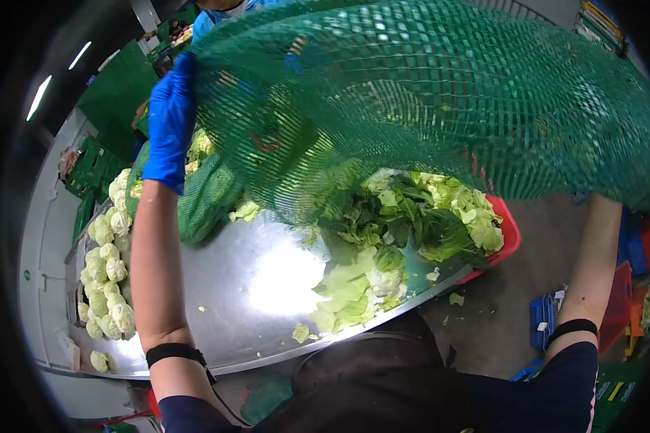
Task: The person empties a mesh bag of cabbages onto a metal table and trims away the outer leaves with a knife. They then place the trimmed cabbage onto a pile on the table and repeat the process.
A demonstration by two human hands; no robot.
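A large green mesh bag (440, 94) is stretched out in the air across the top of the view. My left hand (170, 123), in a blue glove, is closed on the bag's left end. My right forearm (592, 252) reaches up to the bag's right end, where the mesh covers the hand and hides its fingers. Below the bag, loose cabbage leaves (354, 289) lie on the metal table (217, 317) near its front edge. A red crate (509, 227) holding more leaves stands at the table's right side.
Several trimmed cabbages (108, 281) are heaped at the table's left side. A filled green net sack (206, 202) rests behind my left forearm. Partly behind the mesh stands another person in blue (206, 25). Blue crates (542, 321) are on the floor at right.
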